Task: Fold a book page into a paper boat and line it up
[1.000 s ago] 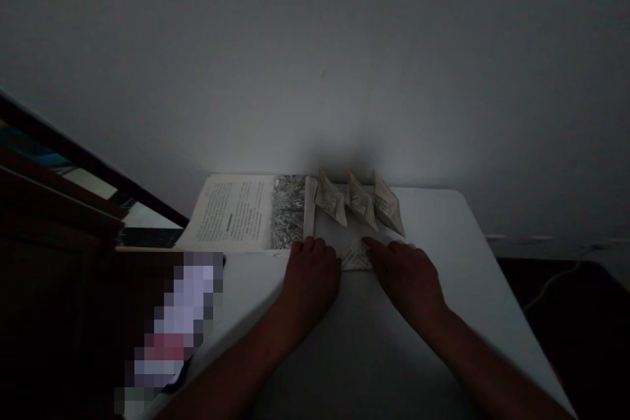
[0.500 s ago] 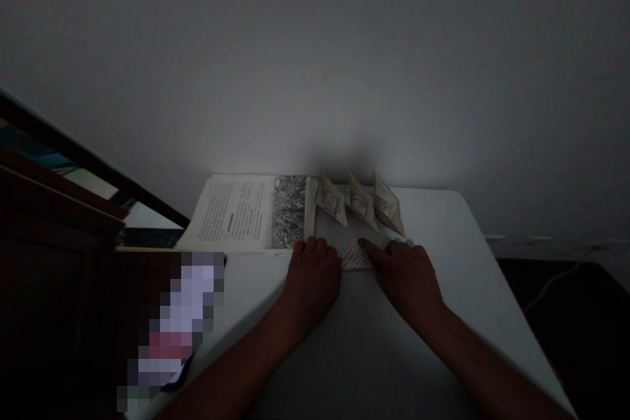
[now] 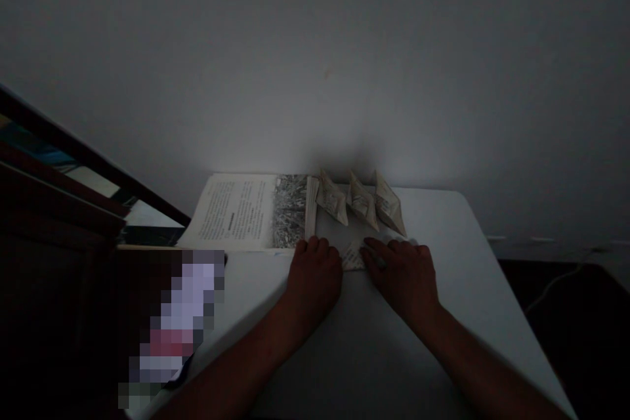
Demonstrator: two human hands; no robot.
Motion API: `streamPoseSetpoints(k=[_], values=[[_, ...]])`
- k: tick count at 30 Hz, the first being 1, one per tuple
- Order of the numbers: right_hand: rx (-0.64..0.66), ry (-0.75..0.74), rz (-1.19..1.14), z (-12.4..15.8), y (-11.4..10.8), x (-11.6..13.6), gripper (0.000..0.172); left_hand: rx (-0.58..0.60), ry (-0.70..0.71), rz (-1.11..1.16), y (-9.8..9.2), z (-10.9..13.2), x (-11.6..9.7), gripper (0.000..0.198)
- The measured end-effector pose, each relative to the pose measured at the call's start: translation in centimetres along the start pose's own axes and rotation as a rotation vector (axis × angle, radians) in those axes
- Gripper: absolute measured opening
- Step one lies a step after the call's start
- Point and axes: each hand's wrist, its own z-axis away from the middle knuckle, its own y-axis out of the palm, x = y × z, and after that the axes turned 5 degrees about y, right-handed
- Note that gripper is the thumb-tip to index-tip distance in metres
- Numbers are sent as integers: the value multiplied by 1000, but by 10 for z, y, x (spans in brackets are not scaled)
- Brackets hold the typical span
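In the head view, a small printed-paper piece folded to a slanting-edged shape lies on the white, round-cornered table between the left hand, its fingers curled close together at the paper's left side, and the right hand, whose thumb and index fingertips lie near each other at its right; whether either hand grips it, I cannot tell. Beyond stand three greyish printed-paper folded boats in a row, just right of an open book with white printed pages.
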Motion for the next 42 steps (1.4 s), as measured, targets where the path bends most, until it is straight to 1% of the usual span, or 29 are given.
streamPoseSetpoints(k=[5, 9, 13, 15, 18, 22, 26, 29, 34, 37, 42], values=[[-19, 13, -60, 0, 3, -2, 24, 8, -17, 22, -3, -2, 0, 17], [-12, 14, -83, 0, 3, -3, 24, -38, -46, 88, -2, -8, 0, 14], [-7, 15, -92, -1, 3, -3, 23, -98, 2, 168, 1, -14, -1, 17], [3, 18, -93, -2, 3, -3, 23, -108, 41, 180, 2, -16, -2, 20], [21, 25, -87, -2, 4, -3, 23, -95, 75, 148, 2, -16, -3, 22], [62, 25, -92, -2, 2, -4, 24, -82, 77, 106, 0, -15, -2, 22], [122, -50, -139, -1, -3, -9, 27, -56, 84, 93, -3, -13, 1, 26], [142, -101, -208, 1, -8, -17, 28, -43, 91, 100, -5, -12, 2, 30], [205, -166, -307, 6, -13, -30, 42, -40, 84, 140, -9, -9, 0, 34], [203, -166, -352, 8, -11, -34, 45, -36, 77, 160, -11, -7, -2, 39], [183, -153, -458, 10, -6, -36, 46, -6, 112, 172, -13, -5, -3, 54]])
